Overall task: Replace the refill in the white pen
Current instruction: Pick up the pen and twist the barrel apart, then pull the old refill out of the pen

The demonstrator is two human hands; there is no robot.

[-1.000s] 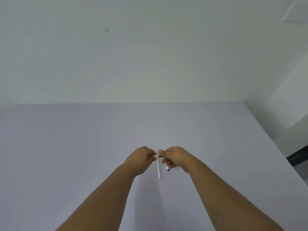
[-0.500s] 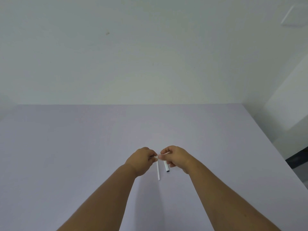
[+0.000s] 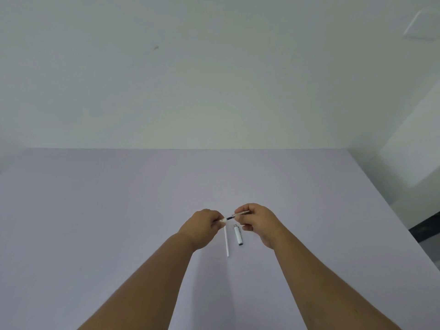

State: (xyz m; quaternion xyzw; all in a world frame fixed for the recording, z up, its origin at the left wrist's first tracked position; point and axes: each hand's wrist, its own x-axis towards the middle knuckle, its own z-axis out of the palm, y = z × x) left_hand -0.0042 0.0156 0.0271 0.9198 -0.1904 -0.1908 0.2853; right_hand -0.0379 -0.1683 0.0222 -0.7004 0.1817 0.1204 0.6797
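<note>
**Two loose parts on the worktop, one pen section held between both hands**

Two hands work above the middle of the near half of a pale lilac worktop (image 3: pixel 95 210). The left hand (image 3: pixel 202 228) is closed, its fingertips pinched on a small white tip piece (image 3: pixel 223 220). The right hand (image 3: pixel 258 221) is closed on a slim white barrel (image 3: pixel 241 212), which slants up to the right out of the grip. Between the two hands a short dark length of refill (image 3: pixel 229 218) shows, running from the tip piece into the barrel. How far the refill reaches inside the barrel cannot be told.

Lying on the worktop just under the hands:
- a thin white rod (image 3: pixel 226 241), likely the spare refill, lengthwise toward the person, its far end beneath the left hand's fingertips;
- a white pen cap section (image 3: pixel 237 235) with metal ends, just to the right of the rod, nearly parallel to it, apart from it, and near the right hand's lower fingers.

Both forearms reach in from the bottom edge, flanking these two parts.

The rest of the worktop is bare on every side. Its far edge meets a plain pale wall (image 3: pixel 214 79). Its right edge runs diagonally, well apart from the hands; beyond it lie a white surface and a dark strip of floor. The left edge is out of view.
</note>
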